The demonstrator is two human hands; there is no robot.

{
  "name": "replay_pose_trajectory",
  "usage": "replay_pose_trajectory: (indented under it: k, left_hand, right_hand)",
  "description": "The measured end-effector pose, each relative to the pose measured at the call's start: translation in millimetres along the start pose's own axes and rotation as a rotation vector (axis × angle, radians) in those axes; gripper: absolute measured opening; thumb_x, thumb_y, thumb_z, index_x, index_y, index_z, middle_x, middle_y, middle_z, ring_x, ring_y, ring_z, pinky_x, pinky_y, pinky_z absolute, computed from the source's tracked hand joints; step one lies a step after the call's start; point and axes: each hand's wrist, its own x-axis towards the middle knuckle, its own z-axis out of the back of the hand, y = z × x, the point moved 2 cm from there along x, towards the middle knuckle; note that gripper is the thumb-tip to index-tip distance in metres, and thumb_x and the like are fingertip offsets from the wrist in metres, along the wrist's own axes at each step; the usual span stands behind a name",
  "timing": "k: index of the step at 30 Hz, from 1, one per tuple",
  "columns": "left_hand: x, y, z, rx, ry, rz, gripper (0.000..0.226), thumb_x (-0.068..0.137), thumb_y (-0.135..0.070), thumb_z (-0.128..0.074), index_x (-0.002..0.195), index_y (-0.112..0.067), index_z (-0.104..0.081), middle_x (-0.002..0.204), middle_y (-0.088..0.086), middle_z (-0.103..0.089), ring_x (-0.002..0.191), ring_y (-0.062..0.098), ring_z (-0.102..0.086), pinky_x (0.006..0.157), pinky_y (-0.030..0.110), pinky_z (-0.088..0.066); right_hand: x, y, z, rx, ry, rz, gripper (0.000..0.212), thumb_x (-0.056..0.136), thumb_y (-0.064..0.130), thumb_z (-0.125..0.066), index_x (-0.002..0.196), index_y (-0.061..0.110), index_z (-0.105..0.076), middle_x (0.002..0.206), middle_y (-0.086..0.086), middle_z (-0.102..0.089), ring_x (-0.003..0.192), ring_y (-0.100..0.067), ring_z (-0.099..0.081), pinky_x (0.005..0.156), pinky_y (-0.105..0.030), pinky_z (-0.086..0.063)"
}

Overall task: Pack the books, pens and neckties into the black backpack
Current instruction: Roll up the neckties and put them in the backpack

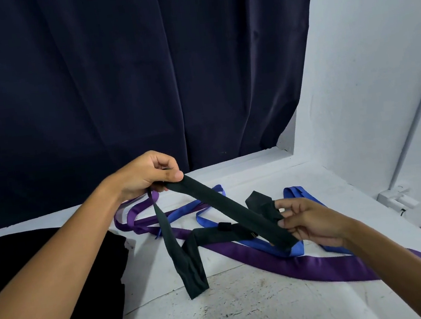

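At the lower left edge lies the black backpack (45, 272). Your left hand (145, 175), mid-frame, has its grip pinched on one end of the black necktie (226, 207); your right hand (309, 221), lower right, pinches the other, stretching it above the table (249, 313), likely to fold it. The purple necktie (322, 259) and blue necktie (210, 207) lie tangled beneath.

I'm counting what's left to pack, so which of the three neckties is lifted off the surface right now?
The black necktie; left hand and right hand hold it up.
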Motion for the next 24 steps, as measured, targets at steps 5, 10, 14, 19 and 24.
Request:
replay_pose_trajectory:
  k: [5, 10, 14, 19, 24]
  left_hand:
    - [-12.5, -19.3, -17.0, 0.026, 0.244, -0.039, 0.037, 0.053, -0.054, -0.090, 0.057, -0.023, -0.070, 0.057, 0.003, -0.056, 0.053, 0.015, -0.044, 0.051, 0.026, -0.031]
    - [-20.2, -23.6, -35.8, 0.057, 0.357, -0.034, 0.032, 0.058, -0.050, -0.089, 0.062, -0.023, -0.071, 0.057, 0.003, -0.054, 0.054, 0.016, -0.041, 0.053, 0.024, -0.033]
    - [-21.5, -20.9, -42.3, 0.049, 0.342, -0.031, 0.033, 0.058, -0.051, -0.089, 0.062, -0.023, -0.071, 0.057, 0.004, -0.055, 0.053, 0.016, -0.043, 0.053, 0.024, -0.035]
    - [-18.5, -21.1, -38.6, 0.029, 0.261, -0.042, 0.038, 0.055, -0.053, -0.090, 0.061, -0.020, -0.071, 0.059, 0.008, -0.053, 0.053, 0.015, -0.043, 0.053, 0.025, -0.033]
    - [-15.5, -23.9, -32.1, -0.001, 0.188, -0.086, 0.039, 0.052, -0.055, -0.090, 0.057, -0.022, -0.070, 0.061, 0.011, -0.055, 0.051, 0.014, -0.045, 0.048, 0.019, -0.036]
  right_hand:
    - [8.9, -5.6, 10.5, 0.339, -0.266, 0.068, 0.035, 0.092, -0.021, -0.039, 0.116, -0.004, -0.058, 0.104, -0.027, -0.069, 0.091, -0.033, -0.072, 0.077, -0.037, -0.061]
    - [15.6, -11.5, 22.9, 0.490, -0.387, 0.082, 0.040, 0.088, -0.024, -0.041, 0.123, -0.008, -0.053, 0.103, -0.025, -0.069, 0.091, -0.034, -0.072, 0.072, -0.040, -0.062]
    - [17.2, -12.8, 25.8, 0.357, -0.405, 0.131, 0.042, 0.087, -0.026, -0.043, 0.123, -0.007, -0.053, 0.100, -0.023, -0.070, 0.091, -0.036, -0.072, 0.073, -0.038, -0.061]
    - [12.3, -10.9, 17.1, -0.152, -0.305, 0.192, 0.045, 0.088, -0.023, -0.046, 0.122, 0.002, -0.061, 0.103, -0.014, -0.074, 0.101, -0.029, -0.070, 0.087, -0.036, -0.058]
    - [12.4, -12.2, 11.2, -0.360, -0.230, 0.211, 0.031, 0.088, -0.016, -0.054, 0.114, -0.002, -0.064, 0.104, -0.026, -0.068, 0.106, -0.041, -0.064, 0.096, -0.051, -0.051]
